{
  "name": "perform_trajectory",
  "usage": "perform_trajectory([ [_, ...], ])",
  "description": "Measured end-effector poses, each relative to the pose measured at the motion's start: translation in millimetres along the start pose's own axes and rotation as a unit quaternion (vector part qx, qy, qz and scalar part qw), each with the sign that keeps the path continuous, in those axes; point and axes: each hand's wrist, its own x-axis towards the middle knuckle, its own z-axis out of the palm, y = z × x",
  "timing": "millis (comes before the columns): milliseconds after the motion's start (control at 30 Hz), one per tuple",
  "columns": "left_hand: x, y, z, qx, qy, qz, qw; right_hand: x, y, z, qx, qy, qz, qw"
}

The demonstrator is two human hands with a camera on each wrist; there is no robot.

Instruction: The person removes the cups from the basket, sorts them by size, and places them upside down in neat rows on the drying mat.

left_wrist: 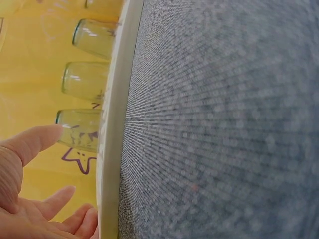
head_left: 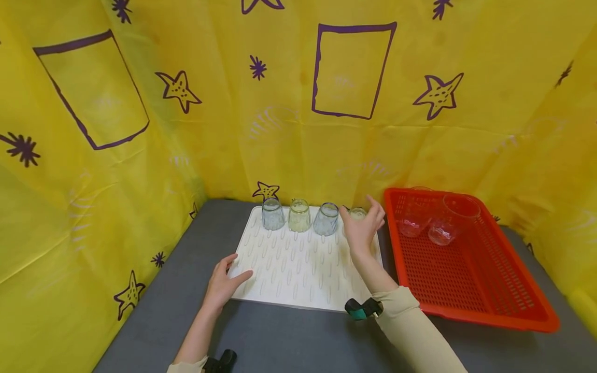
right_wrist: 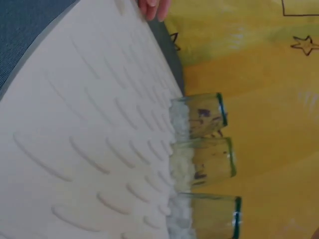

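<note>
Four glasses point(head_left: 299, 215) lined a white mat point(head_left: 298, 269) near the bench's point(head_left: 154, 311) far edge, the rightmost glass point(head_left: 357, 212) behind the right hand's point(head_left: 363, 230) wide-set fingers, while two more glasses point(head_left: 440, 233), apparently left to line up, sat in a red basket point(head_left: 489, 318) and the left hand's point(head_left: 223, 282) fingers spread wide.

Small tinted glasses point(head_left: 299, 220) number four, two bluish and two greenish; clear glasses point(head_left: 442, 233), two. One white mat point(head_left: 289, 269), one red basket point(head_left: 480, 274), one left hand point(head_left: 222, 284), one right hand point(head_left: 361, 231).
</note>
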Motion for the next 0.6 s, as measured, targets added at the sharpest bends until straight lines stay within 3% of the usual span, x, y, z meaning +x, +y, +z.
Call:
perform_trajectory([
  [167,-0.9,2.3,-1.9,0.003,-0.003,0.000,1.0000,4.0,-36,-22,0.062,-0.053,0.031,0.9962],
  [300,-1.6,3.3,-1.7,0.003,-0.001,0.001,1.0000,12.5,-53,-41,0.103,-0.069,0.019,0.9920],
  [467,-2.0,3.3,-1.1,0.004,0.000,0.004,1.0000,27.6,-62,-68,0.095,-0.076,0.003,0.9926],
  [600,-2.0,2.4,-1.4,0.007,0.000,0.003,1.0000,43.0,-60,-94,0.051,-0.075,0.010,0.9958],
])
